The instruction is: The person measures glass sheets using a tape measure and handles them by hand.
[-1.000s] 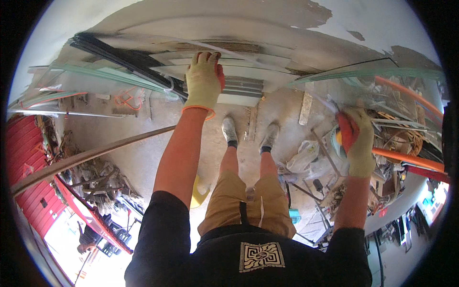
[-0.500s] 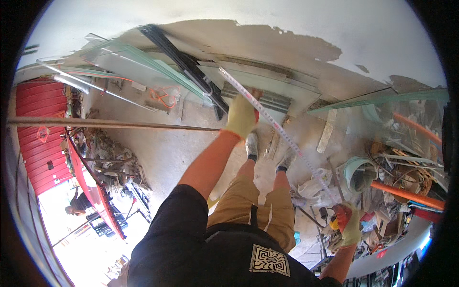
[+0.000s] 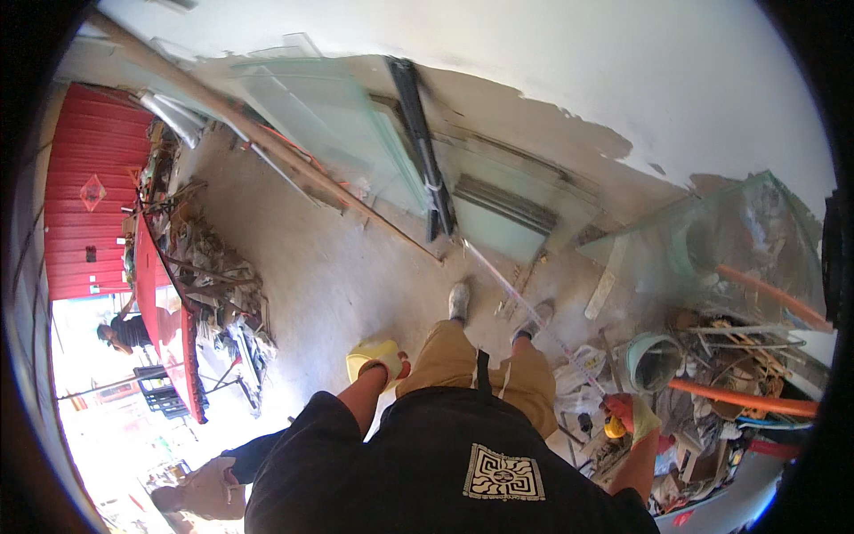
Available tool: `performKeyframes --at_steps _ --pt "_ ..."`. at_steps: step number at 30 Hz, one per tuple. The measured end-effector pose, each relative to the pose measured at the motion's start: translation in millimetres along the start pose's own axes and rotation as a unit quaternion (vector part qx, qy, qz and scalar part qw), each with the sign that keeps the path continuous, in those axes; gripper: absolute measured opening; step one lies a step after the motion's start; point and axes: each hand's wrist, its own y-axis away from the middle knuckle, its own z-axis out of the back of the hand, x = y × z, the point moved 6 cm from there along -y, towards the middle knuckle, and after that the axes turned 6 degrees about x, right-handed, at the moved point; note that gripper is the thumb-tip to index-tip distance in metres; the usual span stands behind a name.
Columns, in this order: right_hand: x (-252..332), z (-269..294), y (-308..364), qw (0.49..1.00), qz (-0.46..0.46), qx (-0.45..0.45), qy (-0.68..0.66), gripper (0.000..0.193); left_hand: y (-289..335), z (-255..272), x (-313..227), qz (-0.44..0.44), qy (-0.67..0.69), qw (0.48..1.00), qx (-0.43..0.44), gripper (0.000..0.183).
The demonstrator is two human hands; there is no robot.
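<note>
Gripping a yellow tape measure (image 3: 614, 428), the gloved right hand (image 3: 635, 414) has its fingers curled round the case, on the near side of the pale green bucket (image 3: 654, 360). The gloved left hand (image 3: 396, 365) is well left of the bucket, overlapping a yellow jug (image 3: 358, 360) in view; I cannot tell whether it touches the jug or how its fingers are set. The bucket's mouth shows, but what it holds is unclear; the jug's contents are hidden. The tape (image 3: 516, 295) runs long and straight from the case, slanting ahead and to the left of the bucket, its free end near the foot of some black strips (image 3: 414, 125). Between tape and bucket lies a white bag (image 3: 583, 367). Right of the bucket are an orange pipe (image 3: 743, 398) and heaped scrap; a glass sheet (image 3: 778, 245) stands ahead of it. Far left of the bucket, a wooden pole (image 3: 267, 142) slants across.
</note>
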Motion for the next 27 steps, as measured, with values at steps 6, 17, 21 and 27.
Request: performKeyframes --at_steps 6,17,21,27 --pt "21.3 -80.5 29.0 0.973 -0.039 -0.154 0.165 0.041 -54.2 47.6 30.2 -0.051 0.122 0.99 0.047 0.056" --pt "-5.8 -294.4 -13.5 0.93 -0.057 -0.239 0.272 0.042 -120.7 41.8 267.7 -0.131 0.578 0.799 0.1 0.038" --pt "-47.5 -367.4 -45.8 0.945 -0.066 -0.25 0.2 0.043 -141.7 51.5 393.1 0.045 0.552 0.825 0.115 0.023" --pt "-115.6 -386.8 -49.8 0.949 -0.074 -0.275 0.132 0.043 -123.3 99.1 305.7 -0.34 0.026 0.939 -0.045 0.023"
